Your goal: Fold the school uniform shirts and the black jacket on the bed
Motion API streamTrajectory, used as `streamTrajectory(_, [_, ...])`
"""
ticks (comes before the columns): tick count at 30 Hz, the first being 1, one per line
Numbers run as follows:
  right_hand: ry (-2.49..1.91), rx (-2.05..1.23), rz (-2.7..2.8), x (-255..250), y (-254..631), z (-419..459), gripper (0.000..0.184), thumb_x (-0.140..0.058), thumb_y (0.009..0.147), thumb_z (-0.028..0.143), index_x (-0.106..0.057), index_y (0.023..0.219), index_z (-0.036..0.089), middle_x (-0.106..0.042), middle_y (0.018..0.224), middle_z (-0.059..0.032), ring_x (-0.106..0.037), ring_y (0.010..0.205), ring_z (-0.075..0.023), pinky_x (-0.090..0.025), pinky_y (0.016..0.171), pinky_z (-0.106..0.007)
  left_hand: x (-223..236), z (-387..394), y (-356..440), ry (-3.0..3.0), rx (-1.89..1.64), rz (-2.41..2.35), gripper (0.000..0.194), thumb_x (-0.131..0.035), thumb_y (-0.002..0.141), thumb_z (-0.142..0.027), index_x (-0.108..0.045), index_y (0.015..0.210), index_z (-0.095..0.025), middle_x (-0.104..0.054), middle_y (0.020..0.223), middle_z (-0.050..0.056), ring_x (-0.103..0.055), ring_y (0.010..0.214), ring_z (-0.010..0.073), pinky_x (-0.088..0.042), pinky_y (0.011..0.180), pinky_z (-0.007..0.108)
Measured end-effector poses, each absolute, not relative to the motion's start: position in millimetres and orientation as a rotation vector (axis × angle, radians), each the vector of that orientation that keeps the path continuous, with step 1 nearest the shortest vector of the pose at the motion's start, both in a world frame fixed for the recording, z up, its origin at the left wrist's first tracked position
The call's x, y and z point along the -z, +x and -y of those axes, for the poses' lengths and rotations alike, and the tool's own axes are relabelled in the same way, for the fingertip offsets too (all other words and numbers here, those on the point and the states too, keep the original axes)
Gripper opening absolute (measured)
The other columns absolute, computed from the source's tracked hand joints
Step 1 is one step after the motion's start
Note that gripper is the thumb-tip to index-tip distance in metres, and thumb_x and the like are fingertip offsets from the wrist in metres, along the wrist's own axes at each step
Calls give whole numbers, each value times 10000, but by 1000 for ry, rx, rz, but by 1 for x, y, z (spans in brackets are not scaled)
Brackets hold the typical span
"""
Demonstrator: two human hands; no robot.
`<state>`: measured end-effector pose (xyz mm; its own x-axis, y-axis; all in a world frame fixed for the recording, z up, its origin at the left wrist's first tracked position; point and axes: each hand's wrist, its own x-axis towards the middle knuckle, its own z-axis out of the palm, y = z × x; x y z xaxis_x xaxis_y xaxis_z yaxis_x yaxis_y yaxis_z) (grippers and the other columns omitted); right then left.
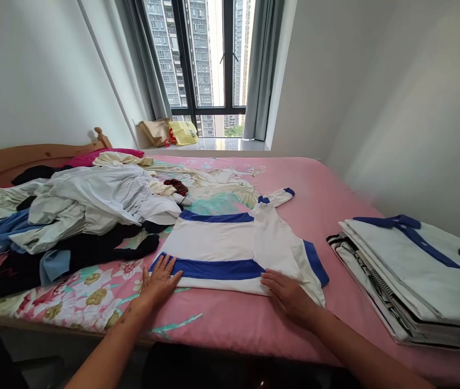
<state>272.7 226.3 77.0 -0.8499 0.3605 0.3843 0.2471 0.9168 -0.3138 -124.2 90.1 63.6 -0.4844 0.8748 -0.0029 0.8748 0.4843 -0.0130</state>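
A white shirt (214, 241) with blue bands lies spread on the bed, its near side folded over. One short sleeve with a blue cuff points toward me on the right, and the other sticks out at the far right end. My left hand (161, 280) rests flat on the shirt's left end, fingers apart over the near blue band. At the near edge, toward the right, my right hand (289, 294) lies with its fingers stretched over the cloth beside that sleeve. Neither hand is gripping the fabric.
A rumpled heap of clothes (92, 197) covers the bed's left side. To the right stands a stack of folded shirts (412, 270), a white polo with a blue collar on top. Pink bedding (315, 186) lies beneath; bags (183, 133) sit on the windowsill.
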Motion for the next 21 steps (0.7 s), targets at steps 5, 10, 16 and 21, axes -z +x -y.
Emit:
streamTrajectory(5, [-349, -299, 2760, -71, 251, -239, 446, -357, 902, 175, -395, 1345, 132, -380, 1411, -116, -270, 1345, -213, -326, 1090, -434, -64, -92, -125, -1558, -80, 2706, 552, -370, 870, -448, -364, 1377, -230, -279, 1485, 75, -161, 1385, 256, 10, 1062, 613])
streamTrajectory(10, [-445, -276, 2795, -54, 248, -239, 552, -377, 914, 289, -239, 1431, 153, -244, 1482, -95, -170, 1378, -219, -239, 1124, -451, -77, -108, -122, -1600, 101, 2682, 458, -445, 843, -426, -526, 1245, -224, -438, 1393, 110, -301, 1328, 279, -115, 1067, 593])
streamTrajectory(16, [-575, -283, 2720, -56, 250, -239, 617, -401, 895, 324, -195, 1442, 127, -211, 1492, -102, -154, 1382, -215, -216, 1132, -441, -90, -177, -78, -1999, 595, 2396, 328, -465, 835, -395, -646, 1054, -231, -590, 1228, 78, -452, 1227, 255, -319, 1036, 460])
streamTrajectory(21, [-565, -332, 2755, -56, 248, -244, 636, -416, 889, 358, -190, 1446, 149, -195, 1498, -90, -140, 1385, -224, -186, 1134, -462, -103, -261, -25, -2338, 821, 2156, 268, -493, 827, -320, -671, 990, -205, -652, 1113, 77, -554, 1100, 215, -398, 983, 360])
